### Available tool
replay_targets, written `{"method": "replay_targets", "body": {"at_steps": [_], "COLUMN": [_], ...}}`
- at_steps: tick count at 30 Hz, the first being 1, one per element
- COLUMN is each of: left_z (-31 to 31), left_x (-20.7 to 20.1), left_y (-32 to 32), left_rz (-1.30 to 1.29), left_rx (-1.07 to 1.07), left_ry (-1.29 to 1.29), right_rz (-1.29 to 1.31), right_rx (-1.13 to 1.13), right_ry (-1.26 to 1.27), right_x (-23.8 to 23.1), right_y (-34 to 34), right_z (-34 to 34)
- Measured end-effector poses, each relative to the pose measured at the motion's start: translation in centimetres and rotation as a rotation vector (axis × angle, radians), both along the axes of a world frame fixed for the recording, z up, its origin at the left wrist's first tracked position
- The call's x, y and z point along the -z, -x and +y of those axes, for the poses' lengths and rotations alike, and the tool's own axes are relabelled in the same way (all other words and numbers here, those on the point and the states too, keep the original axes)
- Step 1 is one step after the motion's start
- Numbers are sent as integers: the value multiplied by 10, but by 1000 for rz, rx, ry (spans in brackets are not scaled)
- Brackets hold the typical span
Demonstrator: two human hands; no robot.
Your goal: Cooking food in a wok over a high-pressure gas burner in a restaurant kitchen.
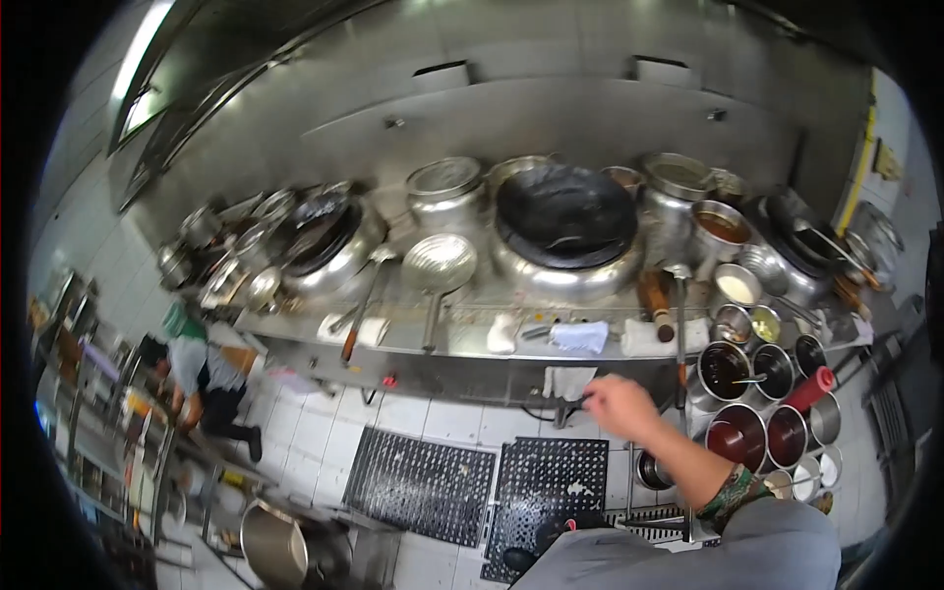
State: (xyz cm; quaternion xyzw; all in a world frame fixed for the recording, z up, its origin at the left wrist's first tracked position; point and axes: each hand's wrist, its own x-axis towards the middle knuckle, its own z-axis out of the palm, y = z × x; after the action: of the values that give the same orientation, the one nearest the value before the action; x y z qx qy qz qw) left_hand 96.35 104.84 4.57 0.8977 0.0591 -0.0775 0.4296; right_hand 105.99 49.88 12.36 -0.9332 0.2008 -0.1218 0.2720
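My right hand (pixel 621 405) reaches out from the lower right, past a camouflage cuff. Its fingers are curled together at the front edge of the stove, by a small dark thing I cannot make out. Beside the fingertips a white cloth (pixel 568 382) hangs below the edge. Above, on the steel stove counter (pixel 462 346), lie a folded bluish-white cloth (pixel 580 336) and a brown wooden-looking piece (pixel 653 297). A long-handled ladle (pixel 678 275) rests to their right. Behind these, a black wok (pixel 566 216) sits on its round burner. My left hand is out of view.
Several sauce pots (pixel 736 438) and a red bottle (pixel 810 389) stand at the right. A strainer (pixel 440 264) lies left of the wok. Black perforated mats (pixel 421 484) cover part of the tiled floor. A large pot (pixel 275 543) stands lower left; another person (pixel 202 379) bends at the far left.
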Motion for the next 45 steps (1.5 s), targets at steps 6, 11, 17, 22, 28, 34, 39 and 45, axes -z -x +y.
{"method": "replay_targets", "body": {"at_steps": [6,11,17,22,28,34,39,45], "left_z": [-111,-226,-356,-410,-432,-442,-460,-445], "left_x": [-99,-77,-94,-88,-90,-93,-107,-109], "left_y": [-159,-241,-280,-326,-373,-417,-450,-479], "left_rz": [-130,-158,47,153,60,-113,-51,60], "left_rx": [404,756,997,974,852,985,1032,928], "left_ry": [-105,-171,-246,-219,-133,-94,-3,-15], "right_rz": [256,300,-45,-139,111,187,406,458], "right_rx": [719,926,978,978,1101,1102,1145,802], "right_ry": [129,-76,-8,302,305,277,247,-6], "right_x": [51,109,42,-55,-58,-58,-52,8], "right_y": [58,50,60,77,97,83,76,-35], "right_z": [-119,-139,-152,-237,-348,-377,-386,-259]}}
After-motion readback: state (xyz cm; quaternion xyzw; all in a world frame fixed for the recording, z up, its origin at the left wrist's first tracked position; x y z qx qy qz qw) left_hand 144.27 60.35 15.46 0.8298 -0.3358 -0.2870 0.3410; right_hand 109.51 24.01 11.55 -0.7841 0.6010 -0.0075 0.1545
